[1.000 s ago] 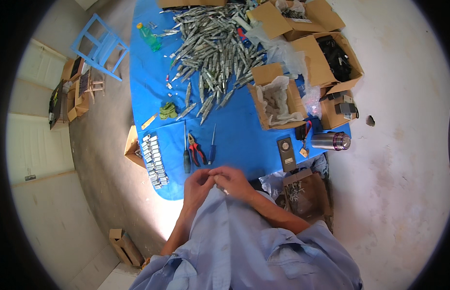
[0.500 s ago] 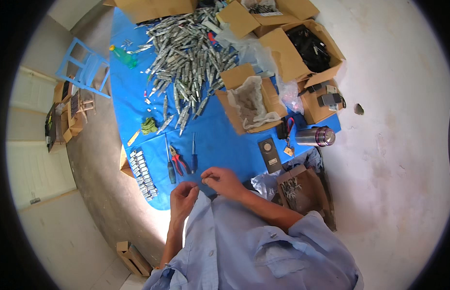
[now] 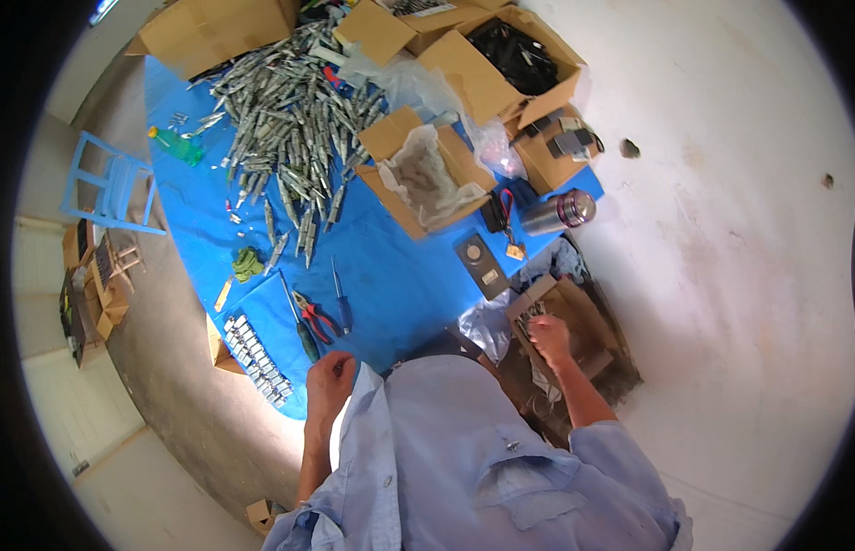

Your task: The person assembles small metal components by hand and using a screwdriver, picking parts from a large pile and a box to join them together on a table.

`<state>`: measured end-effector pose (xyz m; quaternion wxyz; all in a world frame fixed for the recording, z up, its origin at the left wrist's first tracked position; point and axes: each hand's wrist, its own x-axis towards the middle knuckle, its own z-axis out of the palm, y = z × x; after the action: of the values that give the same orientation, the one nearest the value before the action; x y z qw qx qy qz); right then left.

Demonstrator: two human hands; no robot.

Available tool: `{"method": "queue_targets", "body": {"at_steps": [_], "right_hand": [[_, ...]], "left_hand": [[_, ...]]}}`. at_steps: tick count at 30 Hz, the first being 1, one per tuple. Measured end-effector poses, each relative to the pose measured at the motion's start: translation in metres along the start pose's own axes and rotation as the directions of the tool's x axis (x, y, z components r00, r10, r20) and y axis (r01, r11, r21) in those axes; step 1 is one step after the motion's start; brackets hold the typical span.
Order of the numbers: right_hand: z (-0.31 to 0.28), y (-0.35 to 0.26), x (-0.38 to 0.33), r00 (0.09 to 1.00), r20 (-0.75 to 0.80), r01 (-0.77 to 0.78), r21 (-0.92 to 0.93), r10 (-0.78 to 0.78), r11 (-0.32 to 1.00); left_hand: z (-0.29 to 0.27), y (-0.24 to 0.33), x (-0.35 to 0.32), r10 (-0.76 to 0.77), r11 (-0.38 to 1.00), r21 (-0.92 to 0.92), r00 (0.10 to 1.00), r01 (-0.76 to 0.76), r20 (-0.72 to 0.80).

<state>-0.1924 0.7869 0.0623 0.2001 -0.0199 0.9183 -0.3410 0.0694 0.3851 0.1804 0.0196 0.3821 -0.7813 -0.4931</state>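
Note:
Curled fingers close my left hand (image 3: 330, 384) at the near edge of the blue-covered table; a small dark thing seems to sit in them, too small to name. Over an open cardboard box (image 3: 600, 363) at the right, below table height, my right hand (image 3: 549, 338) has its fingers drawn together. Whether they grip anything is hidden. Small metal parts (image 3: 530, 315) lie in that box beside the fingers. Just beyond my left hand are a dark-handled screwdriver (image 3: 306, 338), red-handled pliers (image 3: 315, 317) and a blue-handled screwdriver (image 3: 343, 309).
A big heap of slim metal pieces (image 3: 289, 119) covers the far table. Small metal blocks (image 3: 256, 360) stand in rows at the left edge. A paper-lined carton (image 3: 418, 219), a steel flask (image 3: 558, 213) and a dark flat device (image 3: 482, 266) sit right. A blue chair (image 3: 110, 188) stands left.
My right hand has left its place beside my left hand and moved right, over the cardboard box. My left hand stays near the table edge. The whole view has shifted.

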Motion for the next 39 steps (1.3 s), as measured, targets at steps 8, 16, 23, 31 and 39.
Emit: {"method": "queue_targets", "body": {"at_steps": [8, 16, 23, 31, 39], "right_hand": [[-0.125, 0.080, -0.064, 0.748, -0.499, -0.497, 0.016, 0.438, 0.867], [-0.102, 0.035, -0.094, 0.753, -0.357, -0.439, 0.353, 0.553, 0.826], [-0.087, 0.108, -0.089, 0.753, -0.535, -0.420, 0.059, 0.384, 0.906], [-0.090, 0.072, -0.114, 0.641, -0.389, -0.584, 0.312, 0.661, 0.750], [-0.036, 0.062, -0.117, 0.642, -0.337, -0.604, 0.333, 0.689, 0.725]], "left_hand": [[-0.040, -0.065, -0.014, 0.007, 0.998, 0.060, 0.996, -0.012, 0.089], [-0.060, -0.079, -0.018, 0.035, 0.986, 0.156, 0.987, -0.060, 0.155], [-0.066, -0.085, -0.022, 0.055, 0.985, 0.156, 0.986, -0.079, 0.155], [-0.067, -0.099, -0.028, 0.006, 0.986, 0.161, 0.981, -0.038, 0.193], [-0.060, -0.112, -0.027, -0.029, 0.986, 0.166, 0.983, -0.001, 0.183]]}}
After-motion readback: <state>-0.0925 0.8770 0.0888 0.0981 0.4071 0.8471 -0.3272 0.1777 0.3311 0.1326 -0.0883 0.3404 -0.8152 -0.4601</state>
